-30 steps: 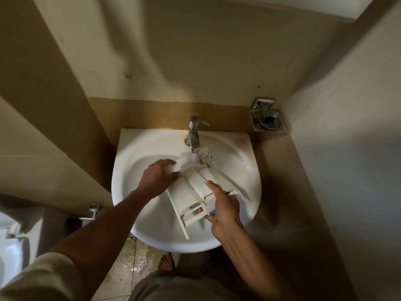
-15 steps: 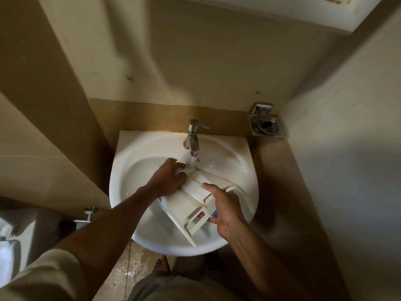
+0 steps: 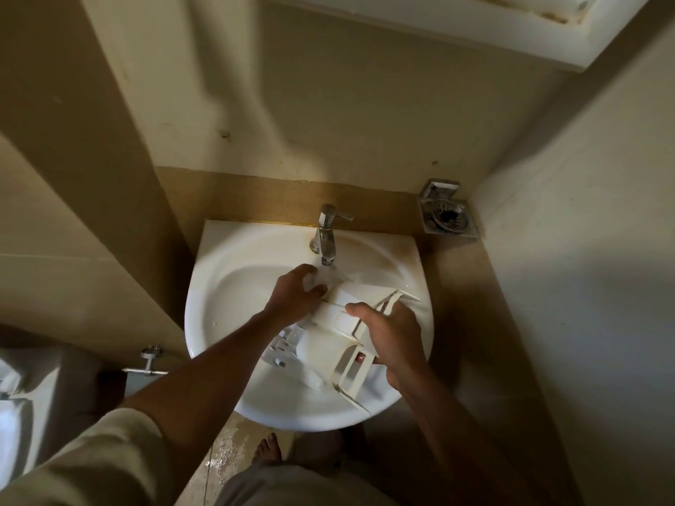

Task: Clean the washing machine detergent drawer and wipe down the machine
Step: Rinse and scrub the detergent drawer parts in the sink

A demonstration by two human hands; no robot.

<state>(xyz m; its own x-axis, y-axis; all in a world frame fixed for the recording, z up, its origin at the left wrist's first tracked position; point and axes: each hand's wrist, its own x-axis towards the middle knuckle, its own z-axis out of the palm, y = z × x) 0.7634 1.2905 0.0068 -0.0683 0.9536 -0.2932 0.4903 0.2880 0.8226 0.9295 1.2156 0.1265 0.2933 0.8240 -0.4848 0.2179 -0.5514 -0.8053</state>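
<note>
Nearest me, my pale sleeve (image 3: 76,469) fills the lower left corner. 1 bare foot (image 3: 269,448) stands on the wet, speckled floor (image 3: 227,455) below the sink (image 3: 204,323). To the left, low down, are a white toilet (image 3: 16,399) and a chrome valve (image 3: 150,356) on the wall.

My right hand (image 3: 396,336) holds the drawer (image 3: 334,319) by its right side. The thumb lies across the top and the fingers wrap underneath, 1 fingertip (image 3: 361,357) showing through the open frame at the near end. The drawer is white, tilted, and held over the basin, its near corner reaching past the sink's front rim and its far end up by the tap (image 3: 326,233).

Under it, in the basin beside my left forearm, lies a white plastic part (image 3: 286,341) with small holes.

My left hand (image 3: 295,294) is at the drawer's far end, fingers curled against it. I cannot tell whether they pinch it or only press. Water (image 3: 323,275) runs from the tap onto those fingers and the drawer.

Beyond, a chrome holder (image 3: 446,212) with a slotted dish is fixed at the right corner. Above it all is a stained beige wall (image 3: 328,104).
</note>
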